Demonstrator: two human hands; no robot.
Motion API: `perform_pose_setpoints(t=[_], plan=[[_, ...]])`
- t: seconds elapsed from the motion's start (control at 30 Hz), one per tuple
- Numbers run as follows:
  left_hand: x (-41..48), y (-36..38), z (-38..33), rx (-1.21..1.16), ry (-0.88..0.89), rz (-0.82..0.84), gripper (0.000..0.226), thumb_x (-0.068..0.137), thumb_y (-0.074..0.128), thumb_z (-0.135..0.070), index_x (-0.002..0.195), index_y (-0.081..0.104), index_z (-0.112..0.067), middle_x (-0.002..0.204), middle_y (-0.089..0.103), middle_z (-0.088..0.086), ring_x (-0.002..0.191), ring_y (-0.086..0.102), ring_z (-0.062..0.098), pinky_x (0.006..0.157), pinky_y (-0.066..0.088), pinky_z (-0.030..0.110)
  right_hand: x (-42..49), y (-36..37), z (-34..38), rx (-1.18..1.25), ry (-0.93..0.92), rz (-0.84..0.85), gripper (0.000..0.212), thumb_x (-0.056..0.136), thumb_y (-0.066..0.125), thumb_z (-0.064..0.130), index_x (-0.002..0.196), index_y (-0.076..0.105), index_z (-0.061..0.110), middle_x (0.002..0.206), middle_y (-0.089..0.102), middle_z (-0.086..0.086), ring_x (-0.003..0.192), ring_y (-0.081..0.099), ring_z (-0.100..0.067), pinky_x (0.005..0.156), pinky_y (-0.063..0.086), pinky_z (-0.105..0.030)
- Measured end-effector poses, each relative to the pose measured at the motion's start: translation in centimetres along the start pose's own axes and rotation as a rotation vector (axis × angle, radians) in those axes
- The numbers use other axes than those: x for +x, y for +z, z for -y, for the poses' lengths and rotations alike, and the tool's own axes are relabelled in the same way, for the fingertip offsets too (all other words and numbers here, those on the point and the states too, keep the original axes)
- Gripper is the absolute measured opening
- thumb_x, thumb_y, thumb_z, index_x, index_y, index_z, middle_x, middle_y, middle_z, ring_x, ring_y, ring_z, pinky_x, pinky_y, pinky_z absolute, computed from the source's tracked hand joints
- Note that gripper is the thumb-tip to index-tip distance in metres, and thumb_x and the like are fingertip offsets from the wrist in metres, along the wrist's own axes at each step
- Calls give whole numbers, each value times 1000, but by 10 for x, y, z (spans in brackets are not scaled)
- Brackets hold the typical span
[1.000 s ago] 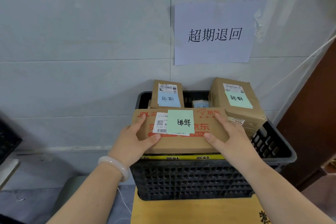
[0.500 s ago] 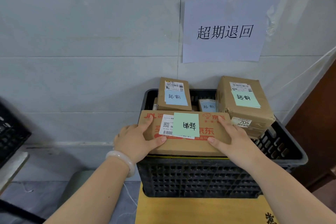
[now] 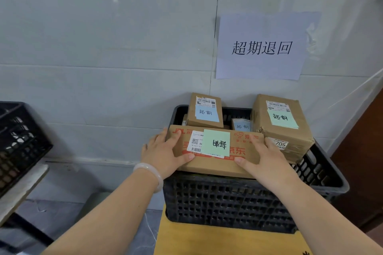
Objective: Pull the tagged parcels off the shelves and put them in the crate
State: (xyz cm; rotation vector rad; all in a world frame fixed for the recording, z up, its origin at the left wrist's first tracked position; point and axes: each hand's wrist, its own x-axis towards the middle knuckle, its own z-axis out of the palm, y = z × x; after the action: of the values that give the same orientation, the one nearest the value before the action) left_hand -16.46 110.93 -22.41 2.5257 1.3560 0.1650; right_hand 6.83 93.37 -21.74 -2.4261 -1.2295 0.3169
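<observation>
Black perforated crate (image 3: 228, 198), brown parcel (image 3: 215, 163), green tag (image 3: 216, 142).

Matt cardboard parcel (image 3: 215, 151) — perforated black plastic crate (image 3: 228, 198) — glossy tiled wall (image 3: 103, 37).

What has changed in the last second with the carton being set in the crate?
The JD carton has sunk slightly at the black crate's front, hiding the yellow tape strip that showed beneath it. The left hand and right hand still grip its ends; nothing was let go. The blue-tagged parcel and green-tagged parcel behind, the crate and the wall sign stayed put; the view swung left.
</observation>
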Motion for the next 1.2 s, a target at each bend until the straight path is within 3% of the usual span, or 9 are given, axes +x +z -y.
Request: perform_pose_setpoints(t=[0.1,0.17,0.37,0.67,0.77,1.2], plan=[[-13,1,-3,-42,22,-118,89,79,36,-84,154,8,-44,165,1,-5,151,6,24,121,12,50,-7,1,22,-153,-225,-106,93,77,38,83,152,5,40,163,0,5,149,-4,-18,116,-1,-40],[-25,0,0,-1,29,-181,88,79,33,-84,154,8,-44,165,1,-4,151,5,24,121,11,49,-13,6,40,-227,-373,-80,91,77,33,84,152,1,42,163,-4,6,148,-10,-15,114,-10,-37],[-98,2,31,128,-80,-388,84,80,37,-80,153,11,-46,165,7,-3,151,9,22,120,9,49,-41,42,86,-197,-782,45,88,79,36,81,151,1,46,161,-10,15,141,-27,-2,111,-18,-30],[-286,11,109,231,-624,-429,87,81,43,-78,151,2,-49,165,-1,-4,152,-1,19,120,-3,48,-115,137,199,-118,-1356,367,90,73,30,85,151,3,47,159,-7,19,145,-19,-4,120,-6,-40],[-351,6,126,255,-805,-467,87,81,43,-78,151,1,-49,165,-1,-4,152,-1,20,120,-2,48,-162,156,241,-92,-1527,404,91,74,30,85,152,5,45,162,0,13,146,-16,-6,119,-9,-38],[-612,-16,159,337,-1408,-618,84,80,35,-79,152,1,-49,165,-5,-5,151,-7,16,120,0,48,-403,204,385,0,-2102,548,91,75,26,84,151,-4,45,161,-11,14,144,-24,-5,117,-15,-36]])
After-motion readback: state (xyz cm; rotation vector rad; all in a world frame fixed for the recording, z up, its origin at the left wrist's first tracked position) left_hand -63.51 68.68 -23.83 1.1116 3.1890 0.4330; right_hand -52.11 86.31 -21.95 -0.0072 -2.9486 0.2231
